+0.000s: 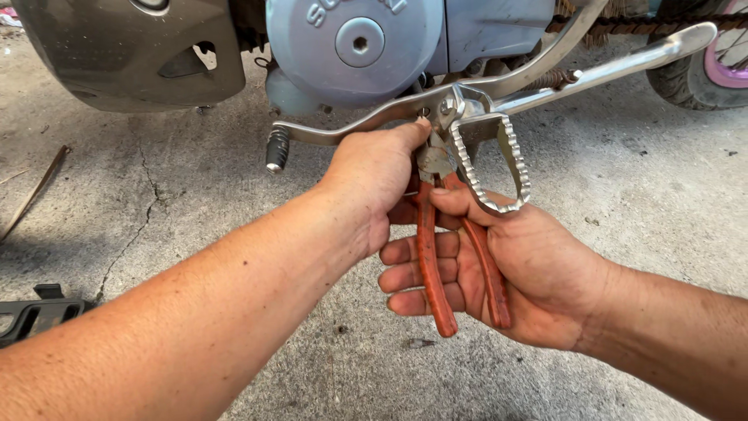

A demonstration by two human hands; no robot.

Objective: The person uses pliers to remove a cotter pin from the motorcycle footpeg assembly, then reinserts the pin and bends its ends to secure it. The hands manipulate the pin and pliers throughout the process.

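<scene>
Head view: right hand (514,273) clamped around red-handled pliers (456,257), long axis pointing up-left to the footpeg bracket (460,109); left hand (374,175), nearer, pinches the pivot.

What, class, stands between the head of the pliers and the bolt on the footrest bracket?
Nothing visible: the pliers, held by the right hand, reach the bracket bolt directly. The left hand lies beside the head, its fingers near the bolt, not across it.
</scene>
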